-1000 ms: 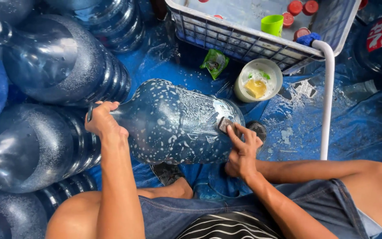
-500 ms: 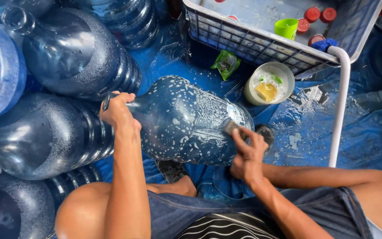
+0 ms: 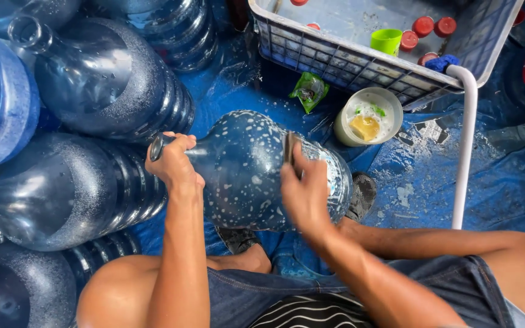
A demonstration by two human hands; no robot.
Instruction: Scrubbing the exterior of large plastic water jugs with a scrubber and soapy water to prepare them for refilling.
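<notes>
A big blue water jug [image 3: 244, 173], speckled with white suds, lies on its side across my lap. My left hand [image 3: 174, 161] is closed around its neck at the left. My right hand [image 3: 305, 194] presses a small scrubbing pad [image 3: 288, 146] against the jug's upper body, fingers curled over the pad. The pad is mostly hidden under my fingers.
Several more big blue jugs [image 3: 92, 85] lie stacked at the left. A white bowl [image 3: 369, 115] with soapy water and a yellow sponge sits behind the jug. A latticed plastic crate [image 3: 347, 64] with caps and a green cup stands at the back. A white pipe [image 3: 466, 140] rises at right.
My right hand has slid with the pad from the jug's base end leftward onto its middle. The left hand stays on the neck. The view has shifted a little.
</notes>
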